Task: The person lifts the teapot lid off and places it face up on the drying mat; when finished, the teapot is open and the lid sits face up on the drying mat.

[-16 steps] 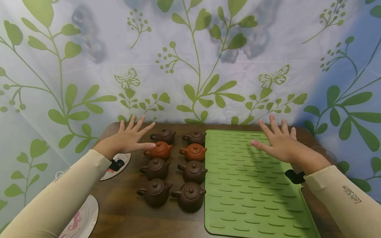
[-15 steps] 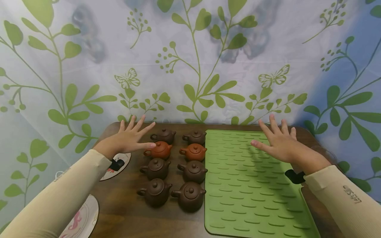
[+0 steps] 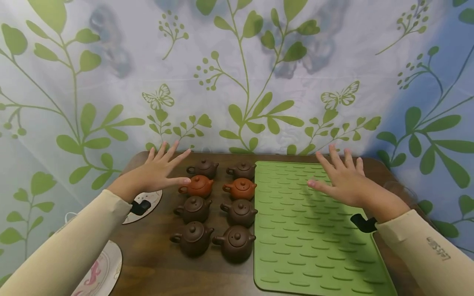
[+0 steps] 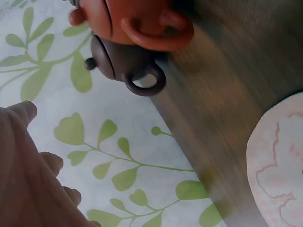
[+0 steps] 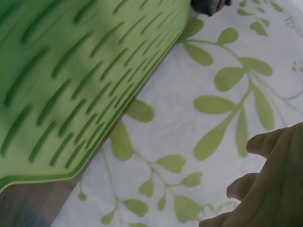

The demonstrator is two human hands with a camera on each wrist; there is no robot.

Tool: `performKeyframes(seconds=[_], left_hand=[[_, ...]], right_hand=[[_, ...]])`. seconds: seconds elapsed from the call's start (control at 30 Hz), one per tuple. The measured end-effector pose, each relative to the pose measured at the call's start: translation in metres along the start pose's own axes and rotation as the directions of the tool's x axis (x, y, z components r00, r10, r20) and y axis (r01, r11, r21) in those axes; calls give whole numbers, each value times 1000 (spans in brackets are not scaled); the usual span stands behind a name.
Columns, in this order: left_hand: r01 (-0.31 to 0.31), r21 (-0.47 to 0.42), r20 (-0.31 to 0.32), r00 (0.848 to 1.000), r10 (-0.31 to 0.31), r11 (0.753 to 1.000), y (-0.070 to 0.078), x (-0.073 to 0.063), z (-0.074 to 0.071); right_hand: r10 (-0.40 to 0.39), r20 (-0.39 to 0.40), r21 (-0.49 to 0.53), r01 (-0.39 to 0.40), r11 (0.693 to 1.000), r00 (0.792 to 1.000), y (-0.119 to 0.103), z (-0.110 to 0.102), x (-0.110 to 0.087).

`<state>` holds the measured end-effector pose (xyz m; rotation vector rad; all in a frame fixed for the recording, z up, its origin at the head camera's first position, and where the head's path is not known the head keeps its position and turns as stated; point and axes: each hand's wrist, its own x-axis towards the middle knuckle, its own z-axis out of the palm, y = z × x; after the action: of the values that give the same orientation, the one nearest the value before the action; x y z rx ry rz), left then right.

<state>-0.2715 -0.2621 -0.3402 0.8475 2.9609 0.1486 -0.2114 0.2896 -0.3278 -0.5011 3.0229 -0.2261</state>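
Observation:
My left hand (image 3: 152, 174), fingers spread and holding nothing, hovers at the left of the teapots. In the head view its thumb tip overlaps the edge of an orange-red teapot (image 3: 199, 187). Beside that one stands a second orange-red teapot (image 3: 243, 189). Several dark brown teapots (image 3: 237, 243) complete two columns, all lidded, with spouts to the right. My right hand (image 3: 346, 181), also spread and bare, is over the green ridged mat (image 3: 289, 230). The left wrist view has an orange-red teapot (image 4: 137, 19) and a brown one (image 4: 123, 61) beyond the fingers.
Two round light placemats with pink pictures lie at the left, one farther back (image 3: 149, 205) and one near the front (image 3: 107, 267). The brown wooden table (image 3: 155, 271) ends at a leaf-printed cloth (image 3: 237, 82) hanging behind it.
Both hands have drifted slightly left, the right one a little more. The teapots and the mat stay where they were.

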Motion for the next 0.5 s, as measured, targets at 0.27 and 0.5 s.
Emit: performKeyframes(seconds=[0.27,0.5], left_hand=[[-146,-50,-140,981,138,988,18,-26,3],[-252,-73,-252,941,227,965,39,-56,9]], right_hand=[[-97,-9,28,97,995,995,-33,-3,-10],[-222,-45,-17,222,975,974,-69,-6,-21]])
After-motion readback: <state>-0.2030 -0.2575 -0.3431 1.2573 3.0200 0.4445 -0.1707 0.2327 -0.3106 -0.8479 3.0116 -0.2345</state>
